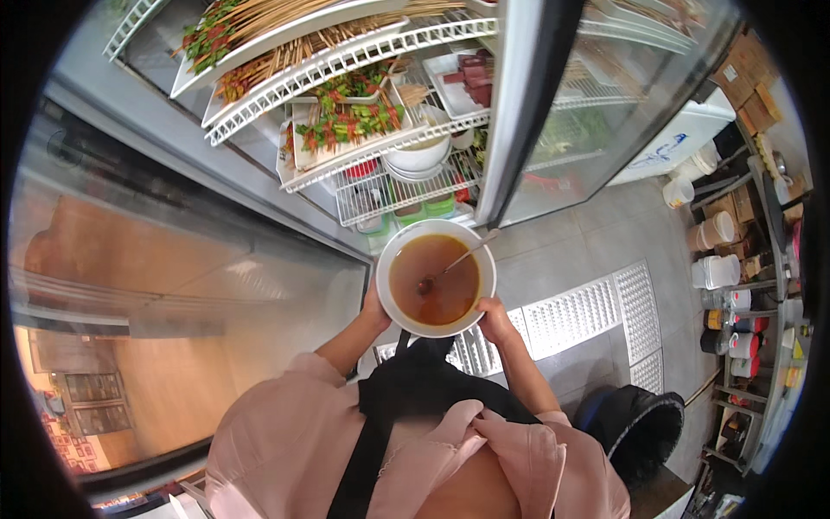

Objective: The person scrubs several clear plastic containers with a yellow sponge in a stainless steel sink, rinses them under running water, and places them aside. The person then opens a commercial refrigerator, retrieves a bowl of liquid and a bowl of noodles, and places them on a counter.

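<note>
A white bowl of brown broth or sauce is held out in front of my body, with a metal spoon leaning in it, its handle over the right rim. My left hand grips the bowl's left side, its fingers mostly hidden by the bowl. At the lower right rim, my right hand clasps the edge with the thumb on top. Beyond the bowl stands an open refrigerator, whose wire shelves carry trays of skewered greens, a tray of dark red blocks and stacked white bowls.
Glass refrigerator doors stand at both sides. On the right, a metal rack holds boxes and bottles beside white buckets. A black-lined bin is at lower right; perforated drain covers lie in the tiled floor.
</note>
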Demonstrator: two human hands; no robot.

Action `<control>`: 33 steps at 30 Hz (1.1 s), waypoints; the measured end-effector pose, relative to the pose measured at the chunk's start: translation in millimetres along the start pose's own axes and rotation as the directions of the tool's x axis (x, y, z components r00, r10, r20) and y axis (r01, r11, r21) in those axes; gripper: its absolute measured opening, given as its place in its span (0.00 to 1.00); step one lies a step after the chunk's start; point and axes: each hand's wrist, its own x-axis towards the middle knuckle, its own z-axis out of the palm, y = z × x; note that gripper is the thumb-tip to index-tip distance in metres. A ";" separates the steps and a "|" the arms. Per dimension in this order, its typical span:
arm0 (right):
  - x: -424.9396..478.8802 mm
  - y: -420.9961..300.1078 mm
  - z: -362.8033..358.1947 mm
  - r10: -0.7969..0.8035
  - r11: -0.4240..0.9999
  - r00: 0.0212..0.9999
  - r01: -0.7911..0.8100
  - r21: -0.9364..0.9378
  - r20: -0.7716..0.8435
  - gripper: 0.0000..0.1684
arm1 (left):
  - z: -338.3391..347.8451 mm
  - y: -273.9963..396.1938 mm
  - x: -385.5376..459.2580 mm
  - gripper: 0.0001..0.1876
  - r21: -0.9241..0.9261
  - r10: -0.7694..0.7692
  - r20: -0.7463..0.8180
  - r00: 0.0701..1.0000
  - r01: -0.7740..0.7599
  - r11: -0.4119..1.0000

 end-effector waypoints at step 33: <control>-750.2 35.1 -119.8 -0.295 0.253 -0.236 0.915 -0.314 -0.926 0.30 | 413.9 -591.3 -426.0 0.24 0.967 -0.959 0.135 -0.251 0.243 0.073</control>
